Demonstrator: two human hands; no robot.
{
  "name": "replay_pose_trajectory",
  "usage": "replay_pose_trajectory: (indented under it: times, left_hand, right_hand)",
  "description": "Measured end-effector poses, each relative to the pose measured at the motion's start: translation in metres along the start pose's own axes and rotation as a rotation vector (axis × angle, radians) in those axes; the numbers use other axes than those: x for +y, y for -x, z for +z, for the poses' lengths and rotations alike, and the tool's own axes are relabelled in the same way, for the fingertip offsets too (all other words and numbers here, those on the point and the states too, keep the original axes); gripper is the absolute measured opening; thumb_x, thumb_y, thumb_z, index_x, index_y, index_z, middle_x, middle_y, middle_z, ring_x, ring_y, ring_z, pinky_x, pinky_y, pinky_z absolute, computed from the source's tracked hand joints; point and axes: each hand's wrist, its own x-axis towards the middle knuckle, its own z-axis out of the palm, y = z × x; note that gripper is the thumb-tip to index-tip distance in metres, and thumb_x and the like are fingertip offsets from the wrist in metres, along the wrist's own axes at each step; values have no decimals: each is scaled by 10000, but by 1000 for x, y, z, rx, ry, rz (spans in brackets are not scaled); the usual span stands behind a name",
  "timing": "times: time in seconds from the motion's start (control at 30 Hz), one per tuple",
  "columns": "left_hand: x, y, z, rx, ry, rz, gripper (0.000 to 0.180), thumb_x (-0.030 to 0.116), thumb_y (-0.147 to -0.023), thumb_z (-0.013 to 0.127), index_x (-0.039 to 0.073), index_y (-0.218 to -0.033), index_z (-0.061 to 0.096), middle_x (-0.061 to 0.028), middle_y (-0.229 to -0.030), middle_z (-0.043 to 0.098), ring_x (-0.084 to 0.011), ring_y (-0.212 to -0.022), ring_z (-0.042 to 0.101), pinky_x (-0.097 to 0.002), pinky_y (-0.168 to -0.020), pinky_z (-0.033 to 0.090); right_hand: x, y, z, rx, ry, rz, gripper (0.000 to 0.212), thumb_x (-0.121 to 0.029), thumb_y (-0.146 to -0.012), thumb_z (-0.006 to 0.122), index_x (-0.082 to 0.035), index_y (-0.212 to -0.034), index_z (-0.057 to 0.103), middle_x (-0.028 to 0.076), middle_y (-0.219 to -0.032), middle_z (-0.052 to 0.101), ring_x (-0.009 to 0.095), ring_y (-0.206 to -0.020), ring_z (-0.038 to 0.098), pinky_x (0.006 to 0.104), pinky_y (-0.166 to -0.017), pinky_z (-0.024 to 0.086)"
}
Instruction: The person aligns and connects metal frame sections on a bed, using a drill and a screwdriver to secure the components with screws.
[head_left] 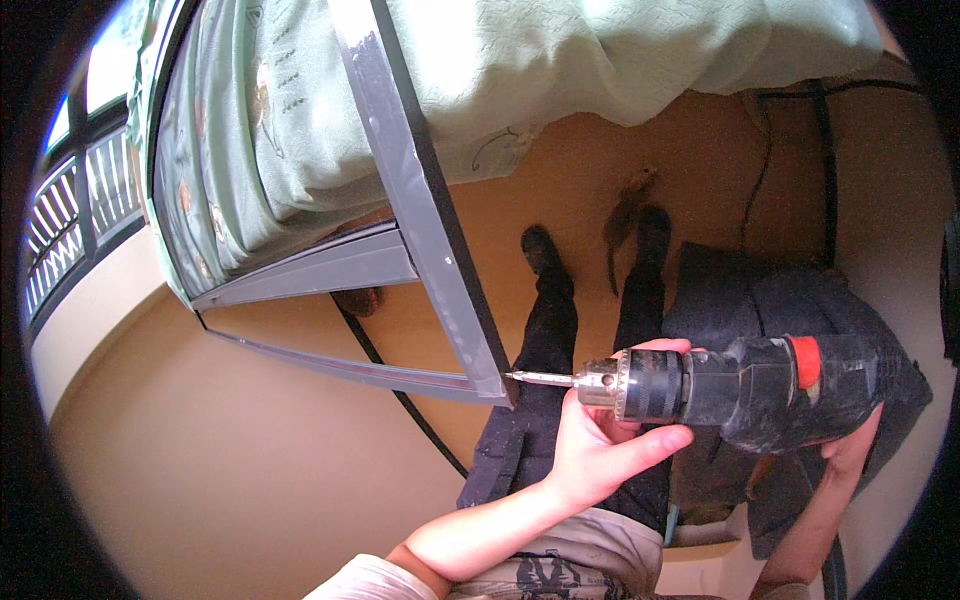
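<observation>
A dark power drill [735, 395] with a red patch on its body lies level across the front of me, pointing left. My left hand [600, 450] cups its chuck [600, 384] from below, thumb stretched along the near side and fingers partly hidden behind. At the rear end, my right hand [858, 440] grips the drill, its fingers mostly hidden by the body. A screwdriver bit [545, 379] sits in the chuck. Its tip meets, or nearly meets, the lower end of a grey metal frame [440, 250]; exact contact is too small to tell.
Pale green patterned cloth [560, 60] hangs over the frame. My feet in dark shoes [541, 250] stand on a tan floor. Between them is a brownish shape [622, 225] I cannot make out. Dark padded fabric [780, 290] lies at right. A railing [75, 210] shows far left.
</observation>
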Motion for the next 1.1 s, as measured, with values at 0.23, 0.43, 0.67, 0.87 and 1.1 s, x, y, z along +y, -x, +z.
replay_pose_trajectory:
  times: [0.23,0.43,0.67,0.87,1.1]
  left_hand:
    - [1,-3,8,53,-17,-5,891,-1,-659,813,10,-1413,339,-170,-1244,573,-229,-1134,580,-366,-1000,440]
    - [-3,-4,6,1,47,61,807,-81,-705,765,-10,-1395,352,-132,-1226,573,-192,-1106,588,-352,-973,489]
    - [-1,-4,10,23,56,55,808,-92,-704,759,-12,-1398,353,-108,-1200,582,-177,-1098,587,-338,-973,484]
    - [-4,-4,8,39,30,74,806,-80,-705,768,-9,-1397,363,-82,-1170,578,-155,-1086,581,-329,-975,477]
    - [-4,-6,7,28,32,73,807,-69,-705,777,-14,-1395,363,-78,-1171,573,-149,-1084,578,-323,-971,478]
  right_hand:
    - [0,-4,-9,-5,-97,89,1303,-596,-404,855,27,-1406,303,118,-1340,488,243,-1231,484,392,-1048,377]
    - [2,-7,-15,-44,-51,126,1289,-575,-416,870,28,-1406,305,113,-1346,481,244,-1232,481,391,-1050,373]
    - [1,-10,-26,-78,2,100,1302,-593,-424,868,45,-1402,294,110,-1355,462,239,-1243,461,384,-1057,354]
    - [-2,-13,-19,-68,20,111,1308,-622,-428,852,54,-1398,293,106,-1344,468,231,-1235,464,366,-1056,348]
    - [-2,-12,-13,-72,-50,8,1306,-643,-412,829,33,-1402,311,90,-1321,496,222,-1209,486,368,-1048,358]
